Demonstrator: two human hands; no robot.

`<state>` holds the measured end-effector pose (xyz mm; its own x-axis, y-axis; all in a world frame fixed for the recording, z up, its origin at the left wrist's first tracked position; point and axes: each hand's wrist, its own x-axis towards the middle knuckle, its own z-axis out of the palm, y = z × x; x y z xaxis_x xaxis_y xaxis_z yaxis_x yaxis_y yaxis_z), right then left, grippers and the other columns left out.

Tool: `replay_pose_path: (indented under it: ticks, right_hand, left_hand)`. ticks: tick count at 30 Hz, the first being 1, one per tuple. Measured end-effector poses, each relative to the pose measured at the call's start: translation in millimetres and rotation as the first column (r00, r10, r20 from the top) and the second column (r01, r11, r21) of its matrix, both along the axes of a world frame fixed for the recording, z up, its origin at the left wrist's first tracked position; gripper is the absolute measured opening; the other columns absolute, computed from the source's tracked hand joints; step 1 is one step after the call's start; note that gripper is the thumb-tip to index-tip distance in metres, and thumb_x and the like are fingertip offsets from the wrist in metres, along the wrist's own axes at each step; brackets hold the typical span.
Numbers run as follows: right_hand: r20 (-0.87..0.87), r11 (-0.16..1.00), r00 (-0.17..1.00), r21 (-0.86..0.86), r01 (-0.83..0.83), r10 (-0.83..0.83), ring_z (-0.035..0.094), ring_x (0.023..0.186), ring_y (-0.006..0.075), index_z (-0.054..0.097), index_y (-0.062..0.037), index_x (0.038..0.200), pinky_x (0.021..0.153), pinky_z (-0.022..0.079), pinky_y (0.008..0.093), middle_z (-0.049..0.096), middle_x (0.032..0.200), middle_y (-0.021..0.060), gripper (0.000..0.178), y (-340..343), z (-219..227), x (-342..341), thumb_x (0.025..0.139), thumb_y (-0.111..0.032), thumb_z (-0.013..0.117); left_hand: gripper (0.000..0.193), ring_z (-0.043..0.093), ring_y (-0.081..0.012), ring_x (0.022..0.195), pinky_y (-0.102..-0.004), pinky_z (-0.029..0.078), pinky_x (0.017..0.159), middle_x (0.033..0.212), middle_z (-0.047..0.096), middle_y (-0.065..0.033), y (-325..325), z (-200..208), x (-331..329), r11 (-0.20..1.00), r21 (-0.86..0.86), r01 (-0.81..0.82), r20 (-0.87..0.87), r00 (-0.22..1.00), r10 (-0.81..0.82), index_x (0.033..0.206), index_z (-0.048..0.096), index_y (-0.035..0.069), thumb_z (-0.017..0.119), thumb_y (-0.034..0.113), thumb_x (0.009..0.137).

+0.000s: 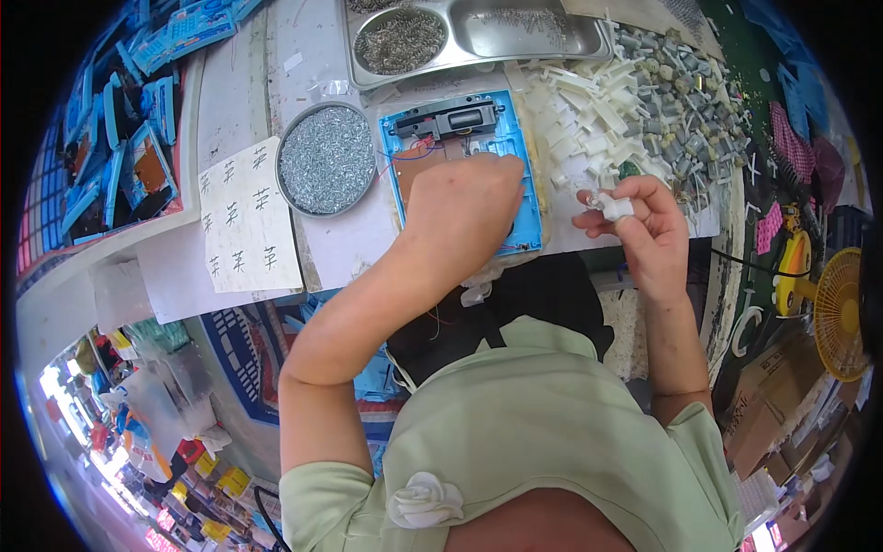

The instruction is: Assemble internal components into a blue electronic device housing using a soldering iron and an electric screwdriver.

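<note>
A shallow blue plastic housing (531,204) lies open on the table before me. A black component (455,120) spans its far end, with thin red and blue wires (421,147) beside it. My left hand (469,202) is closed over the middle of the housing; its fingertips, and anything in them, are hidden behind the back of the hand. Right of the housing, my right hand (655,230) pinches a small white plastic part (613,207) between thumb and fingers, raised in front of a heap of similar white parts (575,120).
Left of the housing stands a round dish of small metal screws (326,158), beside a handwritten sheet (285,225). A metal tray (529,46) with springs is at the back. Grey cylindrical parts (685,120) are heaped right, blue housings (115,138) far left. A yellow fan (839,313) stands at right.
</note>
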<state>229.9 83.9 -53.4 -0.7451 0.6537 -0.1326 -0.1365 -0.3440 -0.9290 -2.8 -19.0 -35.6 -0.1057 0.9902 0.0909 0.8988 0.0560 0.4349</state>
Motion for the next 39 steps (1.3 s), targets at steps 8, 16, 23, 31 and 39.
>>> replay_pose_path:
  ticks: [8,16,23,31,39]
  right_hand:
    - [0.254,0.817,0.964,0.57,-0.085,-0.077,0.069,0.103,0.0212,0.067,-0.0026,0.105,0.085,0.055,0.0321,0.072,0.112,0.0091,0.019,11,16,-25,0.087,-0.002,0.074]
    - [0.324,0.092,0.945,0.943,-0.319,-0.04,0.059,0.096,0.0296,0.069,-0.0064,0.095,0.08,0.052,0.0393,0.064,0.097,0.0061,0.032,26,34,-75,0.065,-0.005,0.081]
    - [0.422,-0.028,0.903,0.907,-0.421,0.087,0.059,0.095,0.0298,0.068,-0.0047,0.094,0.08,0.051,0.0395,0.065,0.097,0.0071,0.031,31,43,-96,0.065,-0.005,0.082]
    - [0.239,0.301,0.965,0.918,-0.259,0.105,0.059,0.096,0.0304,0.071,-0.0072,0.09,0.082,0.051,0.0402,0.067,0.094,0.0075,0.025,37,-4,-82,0.068,-0.012,0.081]
    - [0.387,0.257,0.922,0.889,-0.38,0.023,0.053,0.108,0.031,0.069,-0.0068,0.091,0.091,0.049,0.0393,0.063,0.112,0.0059,0.027,29,6,-87,0.07,-0.013,0.084]
  left_hand:
    - [0.008,0.067,-0.0233,0.07,-0.0354,0.051,0.062,0.078,0.067,-0.0093,-4,6,-15,0.989,0.098,-0.108,0.269,0.96,0.078,0.092,0.072,0.005,0.075,0.008,0.086]
    - [0.013,0.052,-0.0166,0.059,-0.0301,0.043,0.055,0.079,0.063,-0.0059,-36,-18,-21,0.899,0.277,-0.339,0.495,0.852,0.169,0.09,0.07,0.004,0.079,-0.001,0.081]
    - [0.012,0.052,-0.0108,0.059,-0.0259,0.041,0.052,0.081,0.064,-0.0043,-34,-26,-18,0.876,0.334,-0.347,0.52,0.843,0.136,0.09,0.07,0.003,0.077,-0.003,0.083]
    - [0.01,0.054,-0.0098,0.058,-0.0243,0.041,0.052,0.079,0.063,-0.0039,-33,-25,-15,0.885,0.285,-0.369,0.599,0.789,0.136,0.09,0.07,0.003,0.076,-0.002,0.084]
    - [0.01,0.049,-0.0099,0.059,-0.025,0.038,0.054,0.077,0.061,-0.0034,-33,-27,-17,0.895,0.3,-0.331,0.499,0.854,0.149,0.089,0.069,0.002,0.077,-0.001,0.084]
